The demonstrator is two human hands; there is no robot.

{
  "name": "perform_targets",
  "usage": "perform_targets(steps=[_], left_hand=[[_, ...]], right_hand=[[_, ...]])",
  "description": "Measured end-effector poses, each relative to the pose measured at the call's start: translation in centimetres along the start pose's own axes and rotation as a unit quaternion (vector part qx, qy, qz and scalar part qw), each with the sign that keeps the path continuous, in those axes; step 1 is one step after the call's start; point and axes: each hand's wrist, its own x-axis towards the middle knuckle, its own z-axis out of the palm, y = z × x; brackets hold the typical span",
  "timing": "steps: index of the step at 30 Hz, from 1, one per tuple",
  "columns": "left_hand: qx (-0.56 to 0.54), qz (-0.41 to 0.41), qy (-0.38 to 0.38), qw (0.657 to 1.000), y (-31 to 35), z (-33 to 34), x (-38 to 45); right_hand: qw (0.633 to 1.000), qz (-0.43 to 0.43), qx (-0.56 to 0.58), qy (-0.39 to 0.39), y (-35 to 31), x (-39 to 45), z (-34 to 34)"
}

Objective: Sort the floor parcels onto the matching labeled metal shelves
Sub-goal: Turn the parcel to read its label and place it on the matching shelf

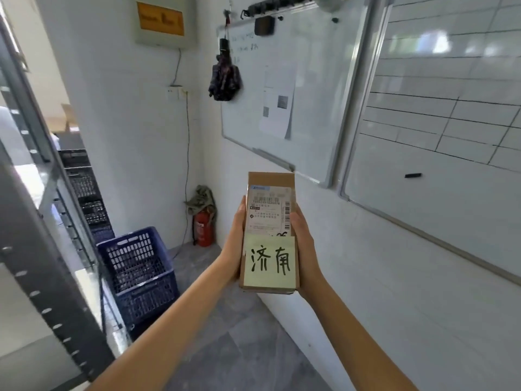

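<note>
A small cardboard parcel [269, 232] is held upright in mid-air in front of the white wall, clamped between both hands. The left hand [235, 241] is pressed along its left edge and the right hand [303, 244] along its right edge, the fingers wrapped behind and mostly hidden. A printed shipping label [267, 211] is fixed to the upper face, and a yellow sticky note [270, 262] marked 济南 is stuck over the lower half. A dark metal shelf upright [42, 277] is seen at the far left; its labels cannot be made out. A blue crate [138, 266] is stacked beside it, with a red fire extinguisher [203, 228] in the corner.
</note>
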Motion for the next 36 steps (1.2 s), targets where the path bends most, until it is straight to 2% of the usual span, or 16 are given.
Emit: perform_targets(steps=[4, 9, 15, 18, 22, 27, 29, 33, 36], left_hand=[[0.012, -0.013, 0.068, 0.998, 0.6, -1.5, -2.7], [0.016, 0.016, 0.161, 0.987, 1.5, -5.2, -7.0], [0.024, 0.056, 0.202, 0.978, 3.3, -9.6, -13.8], [0.002, 0.053, 0.223, 0.973, 4.3, -12.0, -17.3], [-0.002, 0.072, 0.247, 0.966, 5.3, -14.7, -22.1], [0.016, 0.122, 0.282, 0.951, 7.0, -17.6, -28.8], [0.017, 0.13, 0.295, 0.947, 7.9, -19.1, -31.4], [0.025, 0.137, 0.322, 0.936, 9.3, -22.1, -35.9], [0.029, 0.145, 0.349, 0.925, 10.1, -24.2, -38.6]], right_hand=[[0.998, 0.036, 0.037, -0.043, 1.6, -0.6, 2.1], [0.988, 0.073, 0.061, -0.123, 3.4, -2.7, 6.2], [0.972, 0.088, 0.062, -0.208, 4.4, -6.7, 12.9], [0.969, 0.096, 0.055, -0.22, 4.8, -9.2, 16.1], [0.948, 0.155, 0.084, -0.264, 5.9, -12.9, 20.1], [0.947, 0.155, 0.075, -0.269, 5.9, -17.7, 25.3], [0.939, 0.135, 0.058, -0.313, 6.2, -19.2, 27.4], [0.905, 0.169, 0.061, -0.385, 6.8, -22.8, 31.7], [0.886, 0.155, 0.076, -0.43, 7.1, -24.8, 34.8]])
